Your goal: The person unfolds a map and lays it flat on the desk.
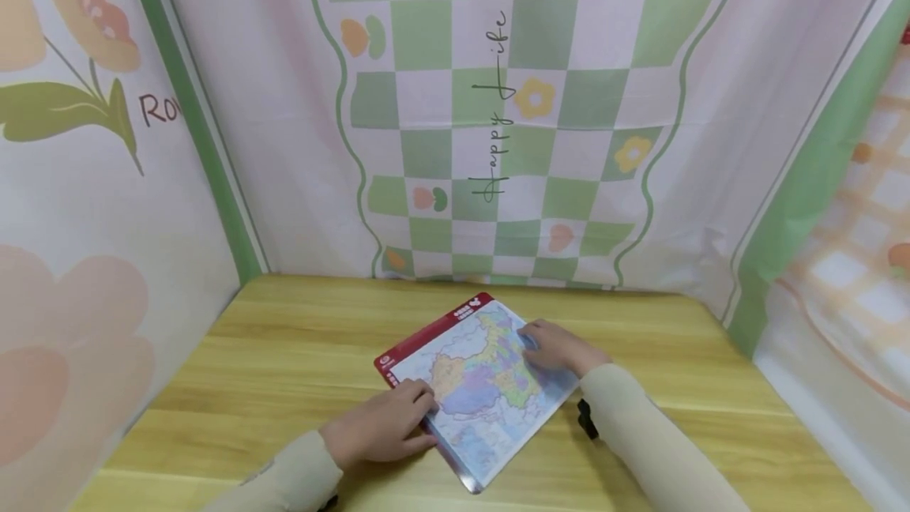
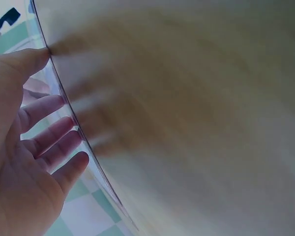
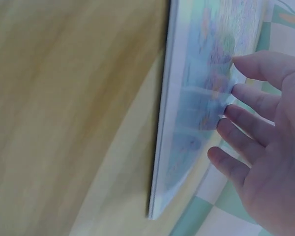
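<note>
A flat map board [image 1: 475, 389] with a red strip along its upper-left side lies at an angle on the wooden table. Pale purple, orange, green and yellow regions fill its printed map, set in light blue. My left hand [image 1: 389, 425] rests at the board's lower-left edge; in the left wrist view that hand [image 2: 34, 132] has its fingertips along a thin edge, fingers loosely bent. On the map's right part lies my right hand [image 1: 558, 346]. Seen from the right wrist, the same hand [image 3: 265, 123] touches the glossy printed face with spread, relaxed fingertips.
The wooden table [image 1: 284, 362] reaches back to a hanging cloth [image 1: 483, 109] with green and white checks. Patterned cloth [image 1: 78, 204] also hangs on the left, and another cloth [image 1: 846, 243] on the right. A small black object [image 1: 587, 419] sits under the right cuff.
</note>
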`<action>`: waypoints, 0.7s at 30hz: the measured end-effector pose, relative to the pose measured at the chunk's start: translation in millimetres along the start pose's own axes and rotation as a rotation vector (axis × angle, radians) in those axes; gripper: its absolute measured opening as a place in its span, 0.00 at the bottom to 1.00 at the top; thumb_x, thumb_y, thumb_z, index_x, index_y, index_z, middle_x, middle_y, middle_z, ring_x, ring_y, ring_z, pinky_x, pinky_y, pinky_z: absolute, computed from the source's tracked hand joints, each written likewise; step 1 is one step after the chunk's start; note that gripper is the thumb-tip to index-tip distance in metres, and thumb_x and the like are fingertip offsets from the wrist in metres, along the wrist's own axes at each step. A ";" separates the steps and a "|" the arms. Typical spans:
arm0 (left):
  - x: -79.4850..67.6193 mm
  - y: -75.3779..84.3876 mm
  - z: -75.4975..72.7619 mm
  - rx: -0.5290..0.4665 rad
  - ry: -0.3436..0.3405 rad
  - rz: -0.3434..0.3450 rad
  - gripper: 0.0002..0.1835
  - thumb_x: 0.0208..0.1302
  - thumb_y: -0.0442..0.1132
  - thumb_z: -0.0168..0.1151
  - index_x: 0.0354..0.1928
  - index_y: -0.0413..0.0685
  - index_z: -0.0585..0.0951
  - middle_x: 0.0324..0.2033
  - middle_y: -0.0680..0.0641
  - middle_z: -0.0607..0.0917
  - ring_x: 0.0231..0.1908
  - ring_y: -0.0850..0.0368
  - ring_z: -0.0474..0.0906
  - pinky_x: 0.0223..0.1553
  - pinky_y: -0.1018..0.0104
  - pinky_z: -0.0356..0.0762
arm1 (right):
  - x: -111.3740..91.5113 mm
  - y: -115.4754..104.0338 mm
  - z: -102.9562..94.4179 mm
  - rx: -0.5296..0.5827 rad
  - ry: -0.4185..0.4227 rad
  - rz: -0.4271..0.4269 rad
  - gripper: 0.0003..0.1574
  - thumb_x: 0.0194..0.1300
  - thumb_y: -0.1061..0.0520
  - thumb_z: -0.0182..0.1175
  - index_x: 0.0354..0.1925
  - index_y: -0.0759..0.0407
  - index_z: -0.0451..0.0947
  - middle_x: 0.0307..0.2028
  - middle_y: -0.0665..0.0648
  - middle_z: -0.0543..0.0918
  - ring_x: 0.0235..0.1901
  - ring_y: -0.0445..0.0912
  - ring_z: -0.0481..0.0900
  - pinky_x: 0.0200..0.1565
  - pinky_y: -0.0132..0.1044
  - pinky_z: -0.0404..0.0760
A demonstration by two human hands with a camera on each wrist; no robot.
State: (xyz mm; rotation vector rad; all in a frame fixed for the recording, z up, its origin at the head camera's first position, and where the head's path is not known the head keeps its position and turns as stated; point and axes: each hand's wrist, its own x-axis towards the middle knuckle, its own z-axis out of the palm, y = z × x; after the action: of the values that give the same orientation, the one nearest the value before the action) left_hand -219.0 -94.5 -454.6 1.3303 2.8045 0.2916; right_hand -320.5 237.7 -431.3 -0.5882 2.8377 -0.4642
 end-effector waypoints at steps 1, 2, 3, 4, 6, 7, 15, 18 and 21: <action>0.3 0.5 0.5 -0.001 0.009 0.011 0.22 0.72 0.55 0.59 0.56 0.47 0.77 0.55 0.49 0.75 0.56 0.57 0.72 0.60 0.63 0.74 | 1.9 0.0 0.2 -0.002 -0.001 -0.008 0.30 0.71 0.57 0.58 0.66 0.69 0.70 0.65 0.74 0.69 0.66 0.68 0.65 0.67 0.62 0.62; 0.7 0.9 1.0 0.000 0.017 0.021 0.21 0.72 0.55 0.59 0.56 0.47 0.78 0.54 0.49 0.75 0.55 0.58 0.72 0.59 0.64 0.75 | 3.6 0.1 0.5 0.005 -0.004 -0.007 0.30 0.71 0.57 0.58 0.67 0.69 0.69 0.66 0.74 0.68 0.66 0.69 0.64 0.67 0.62 0.62; 1.2 1.0 1.6 -0.001 0.022 0.029 0.20 0.72 0.54 0.59 0.55 0.48 0.78 0.53 0.50 0.75 0.54 0.59 0.72 0.58 0.65 0.75 | 5.2 0.1 0.5 0.005 -0.004 -0.014 0.31 0.71 0.57 0.58 0.67 0.70 0.69 0.66 0.74 0.68 0.66 0.69 0.64 0.67 0.63 0.62; 1.7 1.2 2.1 -0.003 0.028 0.037 0.20 0.72 0.54 0.59 0.55 0.48 0.78 0.52 0.50 0.75 0.52 0.60 0.72 0.57 0.66 0.75 | 6.6 0.4 0.8 0.013 -0.004 -0.011 0.31 0.72 0.57 0.58 0.67 0.70 0.68 0.66 0.74 0.68 0.66 0.69 0.64 0.67 0.62 0.62; 2.7 0.9 2.1 -0.014 0.035 0.047 0.19 0.72 0.54 0.59 0.54 0.49 0.78 0.51 0.52 0.75 0.51 0.61 0.72 0.56 0.67 0.75 | 8.5 1.4 1.2 0.026 -0.001 -0.018 0.31 0.72 0.57 0.58 0.67 0.70 0.68 0.66 0.74 0.67 0.67 0.69 0.63 0.68 0.63 0.61; 3.1 0.6 1.7 -0.025 0.039 0.051 0.18 0.72 0.53 0.59 0.54 0.49 0.78 0.51 0.52 0.75 0.50 0.62 0.71 0.55 0.68 0.75 | 9.0 2.0 1.3 0.032 0.005 -0.026 0.31 0.71 0.58 0.58 0.67 0.71 0.68 0.66 0.75 0.67 0.66 0.70 0.63 0.67 0.63 0.61; 7.9 -13.3 0.4 -0.103 0.085 0.060 0.16 0.71 0.48 0.62 0.55 0.51 0.80 0.48 0.54 0.76 0.47 0.63 0.72 0.51 0.68 0.76 | 1.1 7.2 3.7 0.103 0.061 -0.069 0.31 0.69 0.56 0.62 0.64 0.73 0.71 0.63 0.75 0.70 0.65 0.70 0.65 0.66 0.63 0.63; 12.3 -24.6 0.5 -0.093 0.111 0.040 0.16 0.70 0.47 0.62 0.56 0.51 0.80 0.49 0.52 0.77 0.48 0.61 0.72 0.53 0.65 0.76 | -6.8 6.8 4.5 0.110 0.064 -0.103 0.31 0.69 0.56 0.62 0.64 0.73 0.71 0.62 0.75 0.71 0.64 0.69 0.66 0.66 0.63 0.64; 17.8 -37.7 -1.0 -0.087 0.122 -0.004 0.18 0.70 0.47 0.62 0.58 0.50 0.79 0.52 0.50 0.77 0.52 0.58 0.72 0.57 0.61 0.75 | -16.4 4.8 3.5 0.100 0.057 -0.147 0.32 0.68 0.55 0.64 0.62 0.74 0.72 0.60 0.75 0.73 0.62 0.69 0.68 0.64 0.63 0.66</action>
State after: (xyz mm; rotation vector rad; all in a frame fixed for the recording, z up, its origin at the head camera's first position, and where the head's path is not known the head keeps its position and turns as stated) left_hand -259.2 -104.2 -459.3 1.3313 2.8543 0.5050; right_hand -306.5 247.8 -433.9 -0.7786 2.8162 -0.6549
